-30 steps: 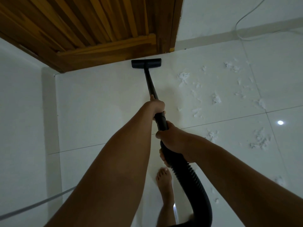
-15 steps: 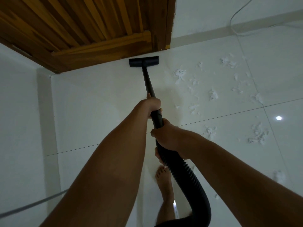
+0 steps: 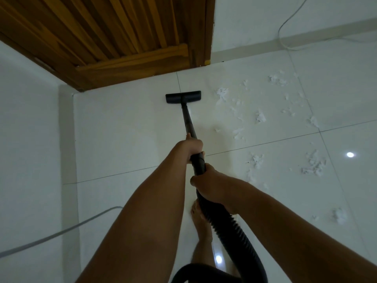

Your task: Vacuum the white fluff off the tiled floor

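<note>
The black vacuum head lies flat on the white tiled floor, a short way in front of the wooden door. Its thin black wand runs back to my hands. My left hand grips the wand at its lower end. Just behind it, my right hand grips the wand where the ribbed black hose begins. White fluff lies scattered in several clumps to the right of the head, with a larger clump further right.
A wooden door stands at the back, with a white wall on the left. A grey cable crosses the lower left; a thin white cable runs down the back wall. My bare foot stands under the hose.
The vacuum head has been pulled back from the foot of the door towards me. Both hands keep their grip on the wand.
</note>
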`<state>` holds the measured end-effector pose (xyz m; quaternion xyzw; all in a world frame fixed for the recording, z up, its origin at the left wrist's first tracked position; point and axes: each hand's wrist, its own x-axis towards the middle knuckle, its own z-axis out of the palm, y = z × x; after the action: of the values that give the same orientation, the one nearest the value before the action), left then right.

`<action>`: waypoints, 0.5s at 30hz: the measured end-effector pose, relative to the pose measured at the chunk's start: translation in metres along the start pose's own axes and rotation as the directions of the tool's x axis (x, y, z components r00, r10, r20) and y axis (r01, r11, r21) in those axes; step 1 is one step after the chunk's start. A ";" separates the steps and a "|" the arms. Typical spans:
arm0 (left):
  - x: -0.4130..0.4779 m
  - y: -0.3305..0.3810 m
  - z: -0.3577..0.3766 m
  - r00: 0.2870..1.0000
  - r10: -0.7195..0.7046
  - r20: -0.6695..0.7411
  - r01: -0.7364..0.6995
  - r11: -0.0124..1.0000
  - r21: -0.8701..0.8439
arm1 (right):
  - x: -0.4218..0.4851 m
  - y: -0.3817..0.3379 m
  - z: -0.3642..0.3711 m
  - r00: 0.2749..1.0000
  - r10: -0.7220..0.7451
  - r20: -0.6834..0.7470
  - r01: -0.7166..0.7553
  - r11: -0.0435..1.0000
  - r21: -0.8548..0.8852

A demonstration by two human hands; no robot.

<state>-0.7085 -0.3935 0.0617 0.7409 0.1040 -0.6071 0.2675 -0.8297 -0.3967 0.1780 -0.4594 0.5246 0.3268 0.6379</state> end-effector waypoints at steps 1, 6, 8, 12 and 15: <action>-0.001 -0.008 0.005 1.000 0.001 -0.001 -0.001 1.000 0.010 | -0.003 0.009 0.000 1.000 -0.004 0.007 0.004 1.000 -0.002; -0.014 -0.051 0.038 1.000 -0.012 -0.015 0.012 1.000 -0.002 | -0.015 0.066 -0.004 0.998 0.003 0.065 -0.001 1.000 -0.031; -0.022 -0.072 0.056 1.000 -0.016 -0.021 0.016 1.000 -0.018 | -0.022 0.095 -0.006 0.995 0.002 0.095 -0.001 1.000 -0.002; -0.038 -0.121 0.094 0.999 -0.002 -0.037 0.000 0.999 -0.038 | -0.036 0.159 -0.009 0.992 -0.028 0.125 0.028 1.000 0.007; -0.045 -0.160 0.123 0.998 0.012 -0.055 -0.013 1.000 -0.021 | -0.040 0.208 -0.011 0.991 -0.057 0.121 0.057 0.998 -0.002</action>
<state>-0.8997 -0.3163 0.0470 0.7549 0.1131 -0.5839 0.2765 -1.0303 -0.3281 0.1663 -0.4552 0.4709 0.3369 0.6764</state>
